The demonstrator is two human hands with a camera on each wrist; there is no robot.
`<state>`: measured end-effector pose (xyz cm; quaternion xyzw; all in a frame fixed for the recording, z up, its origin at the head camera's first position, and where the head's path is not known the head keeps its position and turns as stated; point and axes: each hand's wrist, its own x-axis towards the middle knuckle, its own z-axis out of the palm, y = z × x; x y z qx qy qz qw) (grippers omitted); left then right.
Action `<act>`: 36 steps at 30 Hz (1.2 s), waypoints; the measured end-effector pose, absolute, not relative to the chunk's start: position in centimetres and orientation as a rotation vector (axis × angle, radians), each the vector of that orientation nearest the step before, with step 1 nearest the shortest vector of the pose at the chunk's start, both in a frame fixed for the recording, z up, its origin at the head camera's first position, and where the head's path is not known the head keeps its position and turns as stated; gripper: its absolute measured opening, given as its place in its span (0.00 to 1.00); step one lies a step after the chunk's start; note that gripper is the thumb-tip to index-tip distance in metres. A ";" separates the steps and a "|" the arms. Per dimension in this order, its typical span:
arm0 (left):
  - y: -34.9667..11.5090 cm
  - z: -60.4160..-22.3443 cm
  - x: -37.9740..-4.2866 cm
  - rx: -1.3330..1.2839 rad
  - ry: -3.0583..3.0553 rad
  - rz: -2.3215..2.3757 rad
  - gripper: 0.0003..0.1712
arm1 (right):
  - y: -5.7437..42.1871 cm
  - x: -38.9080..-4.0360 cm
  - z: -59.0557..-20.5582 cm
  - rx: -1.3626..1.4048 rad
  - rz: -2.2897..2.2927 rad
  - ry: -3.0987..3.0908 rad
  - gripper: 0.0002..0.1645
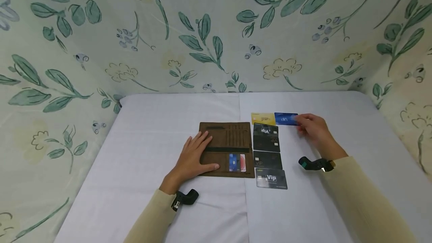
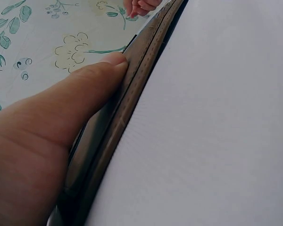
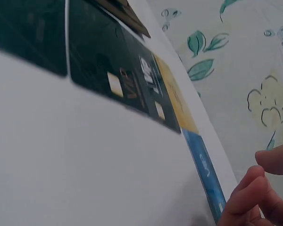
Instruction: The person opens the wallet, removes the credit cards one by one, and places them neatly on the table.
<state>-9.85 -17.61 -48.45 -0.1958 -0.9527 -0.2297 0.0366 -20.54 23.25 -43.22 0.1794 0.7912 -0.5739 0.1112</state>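
Note:
In the head view, my left hand (image 1: 194,156) lies with spread fingers on the left part of an open brown wallet (image 1: 216,138). Its thumb (image 2: 101,75) rests along the stitched edge in the left wrist view. A lower wallet slot holds blue and red-and-white cards (image 1: 237,162). My right hand (image 1: 314,128) has its fingertips at the right end of a blue VIP card (image 1: 283,119), pinching it there. This card sits end to end with a yellow card (image 1: 262,119). Its far end is hidden by the fingers in the right wrist view.
Several dark VIP cards (image 1: 266,143) run in a column along the wallet's right side, the lowest a grey Vip card (image 1: 271,178). Everything lies on a white-covered table (image 1: 145,123). Floral fabric (image 1: 216,33) rises behind and at both sides.

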 end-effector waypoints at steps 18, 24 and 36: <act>-17.6 -48.4 -10.1 -0.601 -2.899 -0.706 0.58 | 17.4 -14.9 -41.8 0.083 -1.669 2.065 0.27; -17.6 -48.4 -10.1 -0.595 -2.901 -0.719 0.57 | 15.5 -13.6 -42.1 0.036 -1.665 1.952 0.24; -17.5 -48.6 -10.2 -0.603 -2.916 -0.706 0.57 | 13.0 -12.0 -42.6 -0.066 -1.635 1.820 0.23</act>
